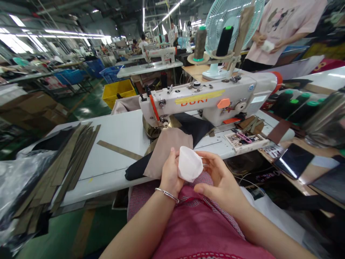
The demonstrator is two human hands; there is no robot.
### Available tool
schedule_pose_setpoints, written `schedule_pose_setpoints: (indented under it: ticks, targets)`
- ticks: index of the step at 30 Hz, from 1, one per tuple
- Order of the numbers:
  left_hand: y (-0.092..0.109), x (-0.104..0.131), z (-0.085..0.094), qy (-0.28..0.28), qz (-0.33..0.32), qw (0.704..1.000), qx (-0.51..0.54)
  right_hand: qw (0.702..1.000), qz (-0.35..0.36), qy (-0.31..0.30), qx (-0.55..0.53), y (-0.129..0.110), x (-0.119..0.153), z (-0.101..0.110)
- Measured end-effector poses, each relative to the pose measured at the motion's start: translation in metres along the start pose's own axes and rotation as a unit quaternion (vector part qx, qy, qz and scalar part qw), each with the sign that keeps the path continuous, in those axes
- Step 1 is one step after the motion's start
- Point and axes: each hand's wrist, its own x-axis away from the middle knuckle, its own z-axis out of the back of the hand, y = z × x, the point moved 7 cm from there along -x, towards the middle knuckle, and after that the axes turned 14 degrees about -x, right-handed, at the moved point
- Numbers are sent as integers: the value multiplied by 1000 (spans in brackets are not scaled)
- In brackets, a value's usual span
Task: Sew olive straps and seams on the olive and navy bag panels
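Note:
A small white cup-shaped piece point(190, 164), its exact kind unclear, sits in my left hand point(172, 172), with the thumb along its left side. My right hand point(219, 177) is at the piece's right edge, thumb spread well apart from the fingers; some fingertips are partly hidden behind it. Just beyond my hands, beige fabric point(164, 148) and dark fabric point(192, 126) lie on the table below the needle area of a white sewing machine point(205, 99). A bracelet point(167, 195) circles my left wrist.
Olive fabric strips point(64, 162) hang over the table's left part, and a single strip point(118, 150) lies nearer the machine. On the right are a tray of small tools point(245, 140), thread cones point(292, 108) and a phone point(293, 160). A fan point(233, 25) and a co-worker point(285, 32) are behind.

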Motion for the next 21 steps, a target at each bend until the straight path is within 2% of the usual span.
schedule_pose_setpoints:
  ticks: [4, 9, 11, 13, 15, 17, 19, 21]
  targets:
    - [-6, 3, -5, -32, 15, 998, 49, 1000, 21, 7, 21, -1, -9, -5]
    - [-4, 9, -9, -110, 37, 992, 48, 995, -46, 43, -78, 12, -17, 6]
    - [7, 15, -5, -104, -18, 994, -5, 992, -42, 73, -96, 10, -21, 14]
    - [25, 28, 0, -64, -118, 987, -84, 989, -27, 113, -89, 5, -25, 23]
    - [44, 47, -3, -39, -225, 958, -173, 988, -13, 137, -63, -3, -29, 28]
    - [56, 64, -13, -39, -301, 920, -248, 990, -3, 138, -38, -10, -32, 28]
    - [59, 73, -19, -39, -322, 899, -294, 992, -1, 128, -24, -15, -34, 25]
    - [56, 70, -20, -46, -291, 906, -303, 993, -4, 116, -15, -18, -34, 24]
